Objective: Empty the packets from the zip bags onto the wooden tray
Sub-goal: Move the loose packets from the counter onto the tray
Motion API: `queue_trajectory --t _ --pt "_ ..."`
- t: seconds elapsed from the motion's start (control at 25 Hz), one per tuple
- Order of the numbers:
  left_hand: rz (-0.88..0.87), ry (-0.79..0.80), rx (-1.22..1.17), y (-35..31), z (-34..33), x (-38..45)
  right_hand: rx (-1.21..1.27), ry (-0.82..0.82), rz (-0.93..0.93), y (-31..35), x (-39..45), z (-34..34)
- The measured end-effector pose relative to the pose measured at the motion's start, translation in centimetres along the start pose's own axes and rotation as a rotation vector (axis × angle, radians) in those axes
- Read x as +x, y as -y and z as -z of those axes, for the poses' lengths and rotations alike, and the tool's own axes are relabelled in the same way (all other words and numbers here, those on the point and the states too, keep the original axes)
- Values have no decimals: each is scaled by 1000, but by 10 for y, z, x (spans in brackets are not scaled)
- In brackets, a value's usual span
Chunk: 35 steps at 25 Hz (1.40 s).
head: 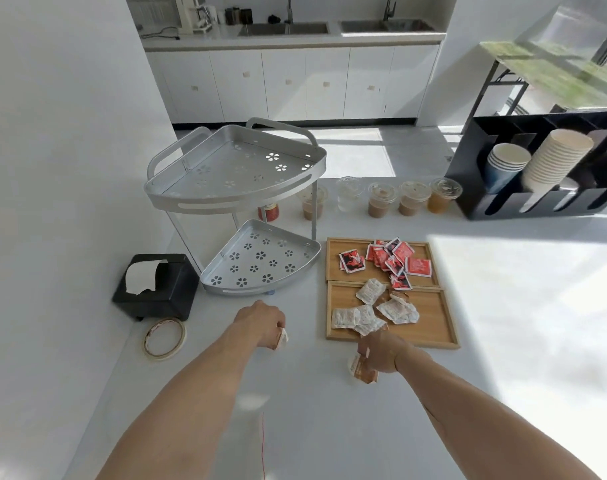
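Observation:
Two wooden trays lie side by side on the white counter. The far tray [333,268] holds several red packets [395,259]. The near tray [433,327] holds several white packets [368,311]. My left hand [262,323] rests on the counter left of the near tray, closed on a small brown and white packet [282,339]. My right hand [381,353] sits just in front of that tray's near edge, fingers closed on a brown and white packet [361,368]. No zip bag is clearly visible.
A two-tier silver corner rack [239,202] stands behind my left hand. A black tissue box [160,289] and a tape roll [164,338] lie at the left. Lidded drink cups [381,200] line the back; a black cup holder [537,168] stands at the right.

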State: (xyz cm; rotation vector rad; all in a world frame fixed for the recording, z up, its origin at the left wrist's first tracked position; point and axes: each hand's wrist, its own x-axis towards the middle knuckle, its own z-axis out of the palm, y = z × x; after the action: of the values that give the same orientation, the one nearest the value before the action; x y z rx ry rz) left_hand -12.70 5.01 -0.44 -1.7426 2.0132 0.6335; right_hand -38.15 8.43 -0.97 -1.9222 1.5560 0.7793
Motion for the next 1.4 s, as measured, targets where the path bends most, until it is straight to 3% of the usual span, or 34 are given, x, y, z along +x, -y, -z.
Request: queue_trajectory --t 0.28,0.48,1.0,1.4 --pt "-37 105 -30 -87 21 17 -70 -21 -72 -92 -15 19" --pt "-69 71 -5 -131 34 38 11 -103 -99 -142 -11 42" --pt "-22 2 -75 -153 42 112 47 -111 -27 -172 50 52" --pt "23 -300 -95 -153 21 110 13 -219 -58 -178 59 45"
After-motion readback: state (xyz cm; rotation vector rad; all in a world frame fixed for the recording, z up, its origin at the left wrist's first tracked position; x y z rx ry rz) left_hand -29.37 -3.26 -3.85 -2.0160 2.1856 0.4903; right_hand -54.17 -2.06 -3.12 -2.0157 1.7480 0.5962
